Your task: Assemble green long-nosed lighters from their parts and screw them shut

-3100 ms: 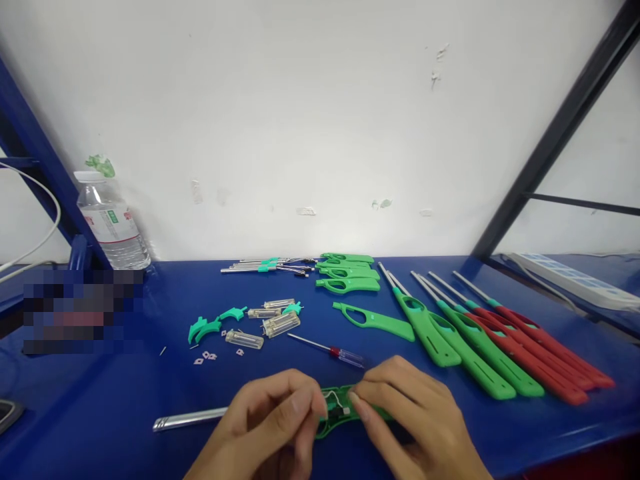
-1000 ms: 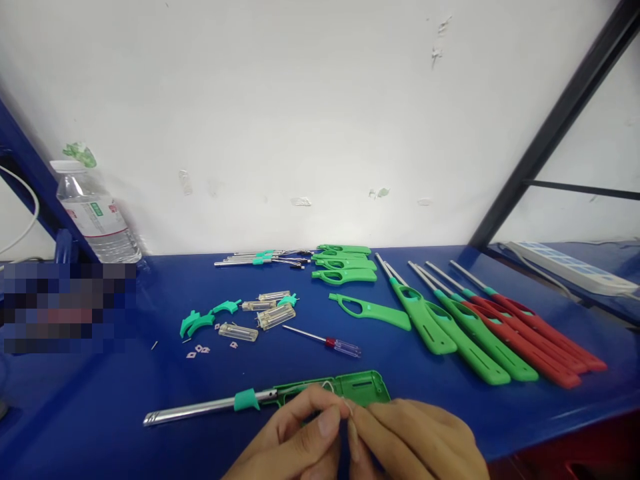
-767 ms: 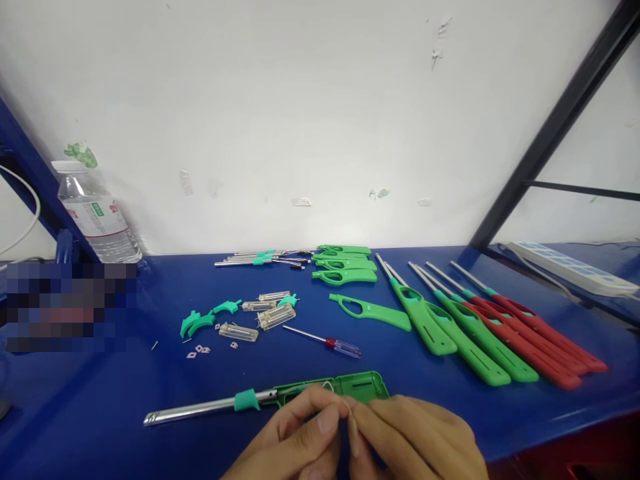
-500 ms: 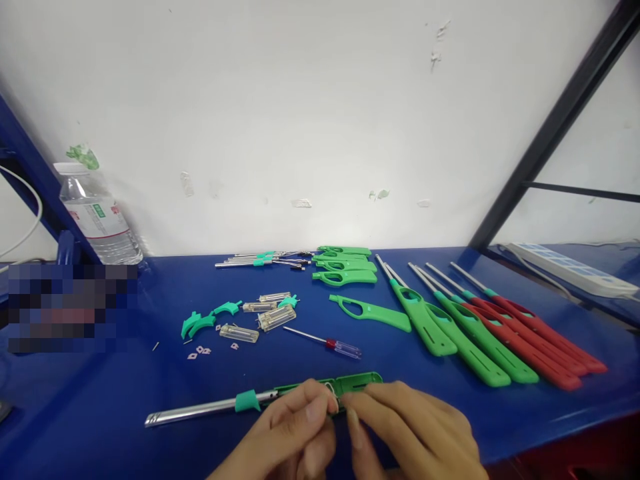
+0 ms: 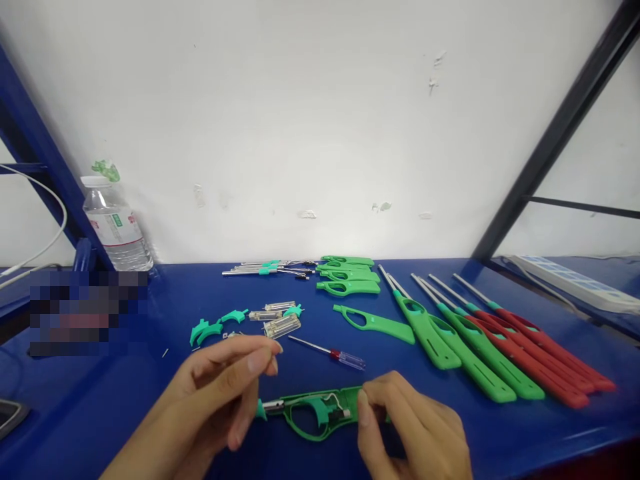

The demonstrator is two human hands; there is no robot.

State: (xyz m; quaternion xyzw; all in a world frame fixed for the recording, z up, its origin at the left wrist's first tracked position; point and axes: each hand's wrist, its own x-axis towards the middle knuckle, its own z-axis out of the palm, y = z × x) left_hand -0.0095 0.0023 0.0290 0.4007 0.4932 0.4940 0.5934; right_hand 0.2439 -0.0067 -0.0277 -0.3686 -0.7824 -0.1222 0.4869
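An open green lighter handle half (image 5: 305,437) lies near the table's front edge. A teal trigger (image 5: 320,408), a pale wire and a small black part sit in it, and a metal tube (image 5: 273,405) runs out to the left. My right hand (image 5: 413,427) grips the shell's right end between thumb and fingers, hiding that end. Raised over the tube, my left hand (image 5: 225,390) is apart from the shell. Its fingers are loosely curved, the lower ones spread, with thumb near the index fingertip; I see nothing held there.
Clear fuel tanks (image 5: 283,325), teal triggers (image 5: 207,331) and a screwdriver (image 5: 345,359) lie beyond my hands. Green handle halves (image 5: 375,323) and metal tubes (image 5: 250,271) are farther back. Assembled green lighters (image 5: 430,340) and red ones (image 5: 545,360) lie right. A water bottle (image 5: 117,230) stands back left.
My left hand has let go of the wire area inside the shell and moved up and left. The right hand has shifted to the shell's right end, uncovering the trigger and wire.
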